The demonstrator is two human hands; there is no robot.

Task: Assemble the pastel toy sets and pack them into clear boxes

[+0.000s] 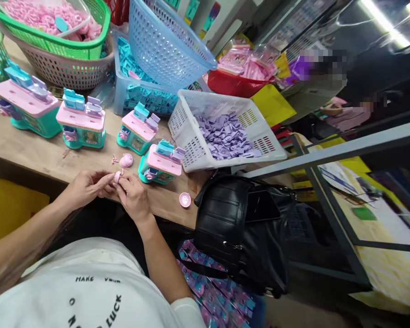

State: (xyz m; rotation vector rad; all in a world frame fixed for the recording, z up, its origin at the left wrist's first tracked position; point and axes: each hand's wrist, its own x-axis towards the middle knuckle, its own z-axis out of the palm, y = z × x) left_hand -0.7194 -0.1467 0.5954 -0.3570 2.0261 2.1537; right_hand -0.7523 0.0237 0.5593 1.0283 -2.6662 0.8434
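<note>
Over the front edge of the wooden table, my left hand and my right hand meet, fingers pinched together around a small pink plastic part. Both hands are closed on it, and its lower portion is hidden by my fingers. Just beyond lies a round pink piece, with a thin pink hooked piece beside it. A small pink round dish rests to the right. Nearest my right hand is a pink-and-teal toy counter; another toy counter stands behind.
Two further toy counters line the table at left. A white basket holds lilac parts. Behind are a blue basket, a bin of teal parts and a green basket of pink parts. A black bag sits at the table's right end.
</note>
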